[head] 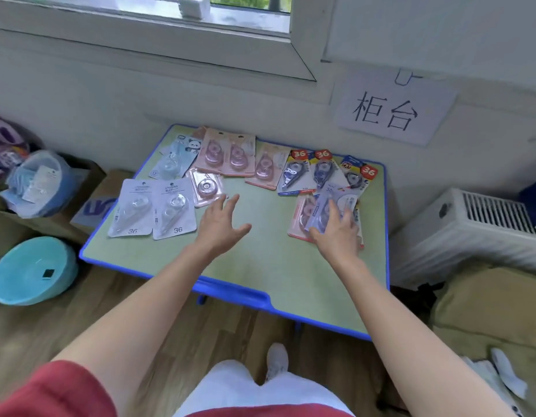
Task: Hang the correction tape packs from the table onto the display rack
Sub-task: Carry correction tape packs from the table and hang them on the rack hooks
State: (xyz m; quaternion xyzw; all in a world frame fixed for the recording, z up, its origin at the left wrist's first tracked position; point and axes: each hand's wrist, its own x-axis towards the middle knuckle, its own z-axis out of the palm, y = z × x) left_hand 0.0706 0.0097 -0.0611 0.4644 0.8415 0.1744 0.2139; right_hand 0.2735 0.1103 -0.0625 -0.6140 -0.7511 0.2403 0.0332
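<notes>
Head view looks down on a low table (260, 275) with a green top and a blue rim, set against the wall under a window. A white radiator (471, 233) stands to its right, a teal basin (32, 272) sits on the wooden floor to its left, and a paper sign (393, 109) with two black characters hangs on the wall above.

The correction tape packs lie flat across the far half of the table. Two white packs (131, 209) marked 36 lie side by side at the left edge, a row of pink packs (227, 155) runs along the back, and three packs with red 36 badges (320, 171) lie at the right.

The left hand (220, 227) hovers over the bare tabletop with its fingers spread wide and holds nothing, its fingertips just beside a single pink pack (206, 188). The right hand (335, 233) rests its fingers on a lavender pack (329, 206), which lies on top of another pink pack (302, 218). Whether its thumb grips the pack underneath cannot be told.
</notes>
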